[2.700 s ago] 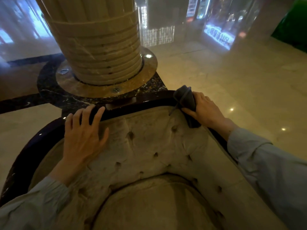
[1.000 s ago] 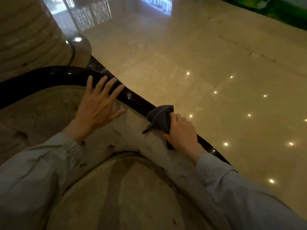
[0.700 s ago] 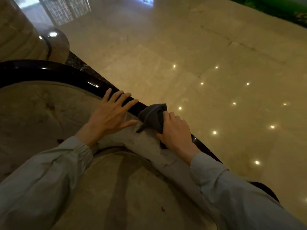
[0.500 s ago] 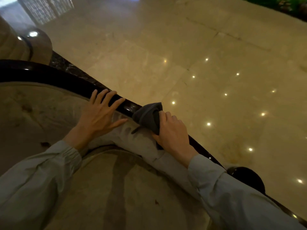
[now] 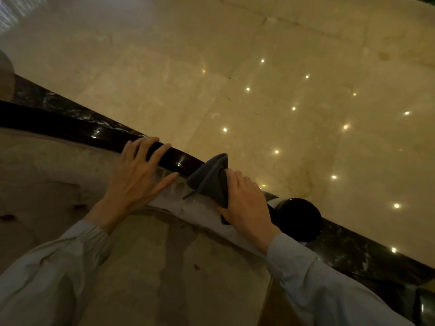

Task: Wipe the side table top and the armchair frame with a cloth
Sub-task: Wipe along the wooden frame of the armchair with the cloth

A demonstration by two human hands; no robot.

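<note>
The armchair's dark glossy wooden frame (image 5: 98, 134) curves from the left edge down to the right, ending in a round knob (image 5: 299, 217). My right hand (image 5: 247, 203) presses a folded dark grey cloth (image 5: 211, 180) onto the frame just before that knob. My left hand (image 5: 138, 177) lies flat with fingers spread, palm on the beige tufted upholstery (image 5: 47, 175) and fingertips over the frame, a short way left of the cloth. No side table is in view.
Polished beige marble floor (image 5: 282, 90) with small light reflections fills the area beyond the chair. A dark marble floor band (image 5: 367, 252) runs under the frame at lower right. The seat cushion (image 5: 176, 267) lies below my arms.
My right hand has slid the cloth along the frame from the chair's back round the right side toward the arm's end. My left hand followed along the rim. The knob has come into view.
</note>
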